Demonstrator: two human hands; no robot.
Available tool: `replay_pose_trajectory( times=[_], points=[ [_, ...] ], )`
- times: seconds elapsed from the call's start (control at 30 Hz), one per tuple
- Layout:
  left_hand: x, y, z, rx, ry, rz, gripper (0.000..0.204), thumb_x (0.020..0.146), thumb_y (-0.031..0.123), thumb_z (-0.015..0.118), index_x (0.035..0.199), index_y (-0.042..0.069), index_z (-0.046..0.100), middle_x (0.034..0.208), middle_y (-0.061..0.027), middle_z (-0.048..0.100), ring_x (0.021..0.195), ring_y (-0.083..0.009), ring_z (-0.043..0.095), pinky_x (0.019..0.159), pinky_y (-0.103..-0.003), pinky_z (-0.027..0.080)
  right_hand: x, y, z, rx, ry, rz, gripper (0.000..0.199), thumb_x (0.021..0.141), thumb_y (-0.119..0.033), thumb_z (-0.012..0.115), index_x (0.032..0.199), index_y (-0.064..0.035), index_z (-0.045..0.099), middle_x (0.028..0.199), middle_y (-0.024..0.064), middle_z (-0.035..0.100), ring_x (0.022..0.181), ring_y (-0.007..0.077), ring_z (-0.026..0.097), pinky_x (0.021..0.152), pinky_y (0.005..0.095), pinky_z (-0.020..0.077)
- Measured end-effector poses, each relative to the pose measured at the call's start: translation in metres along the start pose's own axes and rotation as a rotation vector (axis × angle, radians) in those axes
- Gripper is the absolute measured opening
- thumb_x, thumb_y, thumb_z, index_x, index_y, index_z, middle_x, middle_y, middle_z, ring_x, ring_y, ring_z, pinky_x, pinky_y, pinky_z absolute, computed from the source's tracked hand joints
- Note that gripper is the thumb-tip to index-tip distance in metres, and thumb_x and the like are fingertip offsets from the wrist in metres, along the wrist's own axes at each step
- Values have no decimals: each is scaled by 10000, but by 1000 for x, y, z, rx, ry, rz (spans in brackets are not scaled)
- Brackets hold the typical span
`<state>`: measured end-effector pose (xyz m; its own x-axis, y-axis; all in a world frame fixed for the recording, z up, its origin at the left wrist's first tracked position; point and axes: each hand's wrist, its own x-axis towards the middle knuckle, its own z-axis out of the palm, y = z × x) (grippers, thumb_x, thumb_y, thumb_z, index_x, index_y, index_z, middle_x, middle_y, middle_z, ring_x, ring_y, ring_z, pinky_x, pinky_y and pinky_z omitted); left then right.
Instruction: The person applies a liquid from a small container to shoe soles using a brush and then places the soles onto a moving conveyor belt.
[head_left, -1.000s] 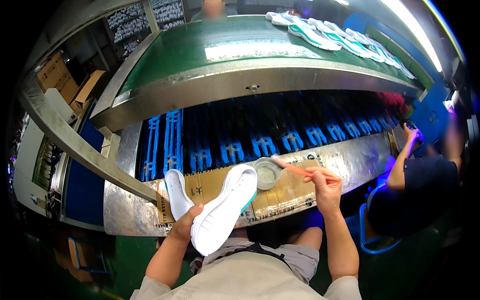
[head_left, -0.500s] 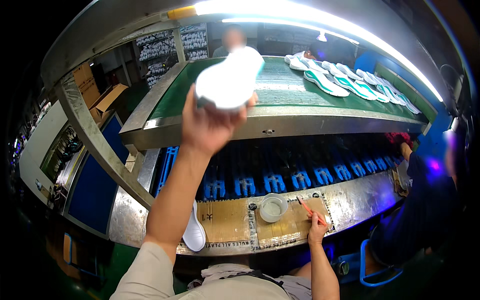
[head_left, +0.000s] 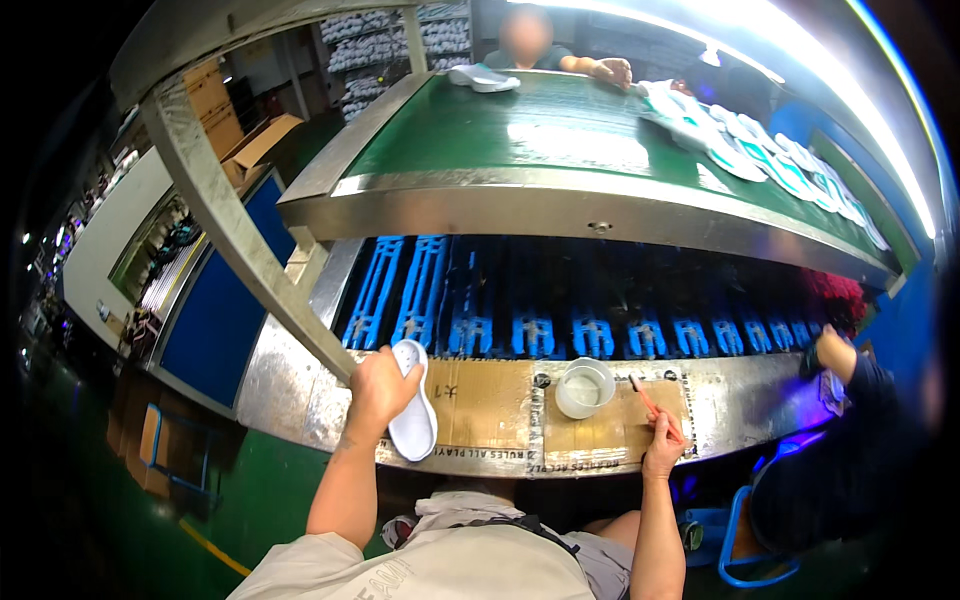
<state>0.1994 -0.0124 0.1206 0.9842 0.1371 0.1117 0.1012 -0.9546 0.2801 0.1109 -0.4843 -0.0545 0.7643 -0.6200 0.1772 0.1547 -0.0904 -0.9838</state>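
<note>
Steel bench edge (head_left: 290, 390), cardboard mat (head_left: 490, 400). Left hand (head_left: 378, 388) closed round white sole (head_left: 412, 405) on mat's left end. Right hand (head_left: 662, 452) pinching orange brush (head_left: 648, 400) beside white cup (head_left: 584, 387). Green conveyor (head_left: 560, 130) above.

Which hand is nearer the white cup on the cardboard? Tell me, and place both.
Right. The right hand, holding a brush, sits just right of the white cup. The left hand is farther off to the cup's left, gripping a white shoe sole.
</note>
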Motion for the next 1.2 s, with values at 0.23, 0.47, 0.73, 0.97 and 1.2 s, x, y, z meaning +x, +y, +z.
replay_pose_trajectory(
  times=[0.23,0.47,0.73,0.97,1.2],
  points=[
    [-41,-50,104,-78,112,-74,739,729,319,911,1192,-167,602,1010,-333,722,986,-461,718,886,-473,564,7,-8,-2,25,-19,10,284,1071,-195,624,1201,42,710,966,77,745,842,125,670,812,274,539],
    [-23,-69,108,-1338,-388,-239,488,836,186,687,1235,-93,656,1062,-191,752,943,-288,750,820,-409,597,11,-93,8,8,-273,-68,232,1043,-138,638,1119,60,733,934,95,749,875,148,689,837,292,539],
    [-68,-5,77,-2292,-1034,-186,764,938,336,458,1582,-60,345,1445,-372,536,1267,-542,595,1096,-587,495,22,-181,63,-474,-558,-166,194,991,-153,696,1033,22,767,850,93,775,807,165,728,783,297,550],
    [-80,6,67,-2033,-1049,-82,805,1009,495,456,1608,-22,304,1465,-366,516,1294,-539,579,1086,-577,504,24,-180,78,-679,-588,-213,150,957,-159,739,1016,-27,781,864,115,774,772,242,736,739,343,564],
    [-78,6,52,-2202,-1225,-148,888,998,651,460,1599,7,343,1299,-362,603,1100,-523,678,912,-538,601,22,-210,68,-688,-594,-457,144,897,-80,761,1036,-69,797,943,121,782,882,270,737,792,357,566]
  ],
)
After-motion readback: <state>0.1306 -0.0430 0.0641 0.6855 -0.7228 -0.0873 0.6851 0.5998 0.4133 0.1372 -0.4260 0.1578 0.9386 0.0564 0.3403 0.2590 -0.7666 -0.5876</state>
